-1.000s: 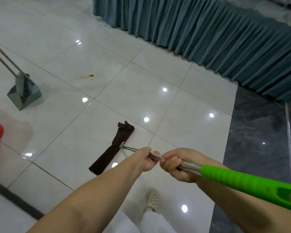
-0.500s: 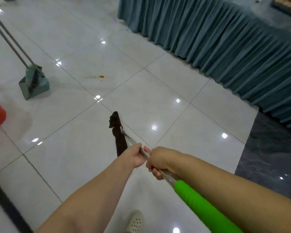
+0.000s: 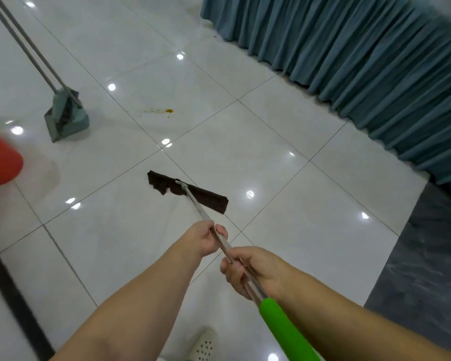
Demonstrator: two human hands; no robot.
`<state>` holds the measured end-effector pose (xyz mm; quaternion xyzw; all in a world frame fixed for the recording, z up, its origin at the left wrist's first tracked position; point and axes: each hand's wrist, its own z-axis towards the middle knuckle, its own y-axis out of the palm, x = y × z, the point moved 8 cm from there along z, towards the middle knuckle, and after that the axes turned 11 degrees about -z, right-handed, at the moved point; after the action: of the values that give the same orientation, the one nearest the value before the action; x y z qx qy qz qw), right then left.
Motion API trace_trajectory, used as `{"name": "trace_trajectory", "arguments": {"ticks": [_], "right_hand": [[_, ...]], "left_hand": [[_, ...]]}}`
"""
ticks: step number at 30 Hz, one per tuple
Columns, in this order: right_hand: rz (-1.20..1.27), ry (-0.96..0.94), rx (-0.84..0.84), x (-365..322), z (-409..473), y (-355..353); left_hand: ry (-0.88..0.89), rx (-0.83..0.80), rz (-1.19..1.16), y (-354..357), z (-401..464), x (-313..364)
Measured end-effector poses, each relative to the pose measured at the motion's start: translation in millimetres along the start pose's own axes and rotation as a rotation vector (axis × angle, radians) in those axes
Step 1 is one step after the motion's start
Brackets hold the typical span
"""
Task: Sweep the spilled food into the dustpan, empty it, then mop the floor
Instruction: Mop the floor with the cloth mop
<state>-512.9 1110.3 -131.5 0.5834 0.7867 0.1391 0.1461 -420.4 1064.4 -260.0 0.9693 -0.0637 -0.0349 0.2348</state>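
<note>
Both hands grip the mop's metal pole low in the middle of the frame: the left hand curls round it higher up the shaft, the right hand wraps it just above the green grip, which runs off toward the bottom edge. The dark brown mop head lies flat on the white tiled floor at centre frame, set crosswise to the pole. Above it, well apart, an orange food stain with a trail of specks sits on a tile — nearer the upper middle. At the upper left the teal dustpan stands on the floor with the broom tucked in it, their two long handles slanting off the top-left corner. A red bucket shows at the left edge — cut off by the frame. A pleated teal table skirt fills the upper right, and a perforated white shoe peeks in at the bottom.
</note>
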Motion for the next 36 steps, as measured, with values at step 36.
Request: {"name": "trace_trajectory", "arguments": {"ticks": [36], "right_hand": [[-0.296, -0.067, 0.137, -414, 130, 213]], "left_hand": [[0.155, 0.167, 0.012, 230, 113, 399]]}}
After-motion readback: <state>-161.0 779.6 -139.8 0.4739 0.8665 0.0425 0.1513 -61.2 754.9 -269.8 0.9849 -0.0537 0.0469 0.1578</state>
